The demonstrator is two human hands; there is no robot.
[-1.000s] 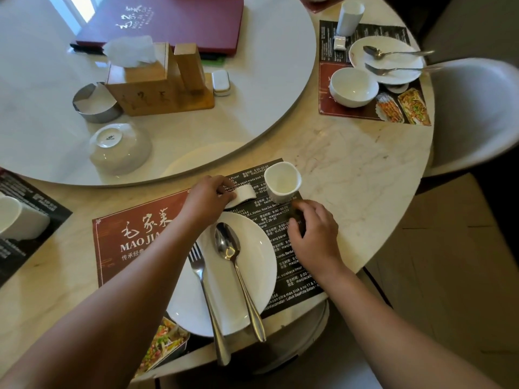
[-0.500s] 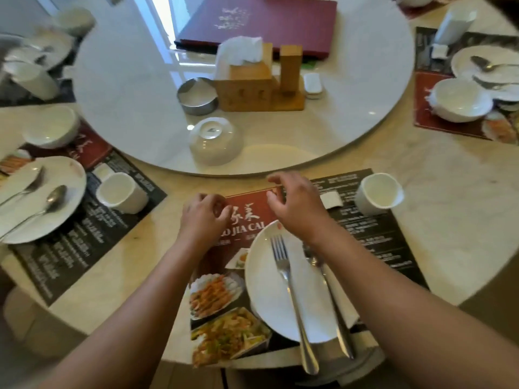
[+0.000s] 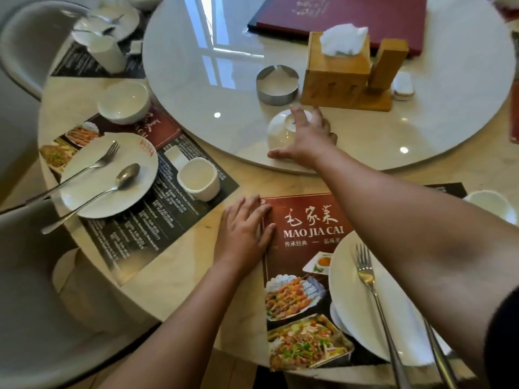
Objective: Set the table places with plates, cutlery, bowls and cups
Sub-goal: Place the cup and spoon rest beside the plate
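Observation:
An upturned white bowl (image 3: 280,133) sits on the near edge of the glass turntable (image 3: 196,80). My right hand (image 3: 309,138) reaches over it, fingers spread across its top and thumb down by its left side. My left hand (image 3: 244,231) lies flat on the left edge of the red and black placemat (image 3: 303,209). On that mat a white plate (image 3: 348,299) carries a fork (image 3: 368,282) and a spoon handle (image 3: 438,357), the spoon mostly hidden by my forearm. A white cup (image 3: 488,203) peeks out at the right.
To the left is another place: plate (image 3: 92,197) with fork and spoon, cup (image 3: 199,178), bowl (image 3: 123,102). On the turntable stand a wooden tissue box (image 3: 337,68), a metal dish (image 3: 276,85) and a red menu folder (image 3: 351,15). White chairs (image 3: 28,276) flank the left.
My right hand left the placemat and reached forward onto the turntable over the upturned bowl. My left hand opened flat on the mat's left edge. The view shifted left.

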